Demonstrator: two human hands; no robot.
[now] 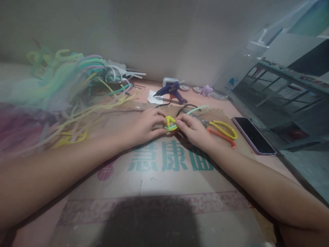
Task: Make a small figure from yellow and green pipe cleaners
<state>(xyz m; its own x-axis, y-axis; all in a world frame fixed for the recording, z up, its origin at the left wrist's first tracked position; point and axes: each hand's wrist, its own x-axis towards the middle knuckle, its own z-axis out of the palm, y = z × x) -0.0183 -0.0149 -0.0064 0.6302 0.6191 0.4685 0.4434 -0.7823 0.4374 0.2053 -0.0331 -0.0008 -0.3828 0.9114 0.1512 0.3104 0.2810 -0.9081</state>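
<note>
Between my two hands is a small rounded piece bent from yellow and mint-green pipe cleaners [169,128], a little above the printed cardboard. My left hand [150,124] grips its left edge between thumb and fingers. On the other side my right hand [192,129] pinches the right edge, with fingertips partly hidden. A pale green pipe cleaner [197,109] sticks up and to the right from behind my right hand. Scissors with one yellow and one orange handle [223,129] lie just right of that hand, their blades partly covered.
A blue hot glue gun [170,90] rests behind my hands near a white paper piece [155,97]. Loose pastel pipe cleaners [84,72] heap up at left. A phone [253,135] lies by the table's right edge, and a clear pump bottle [236,72] stands behind it.
</note>
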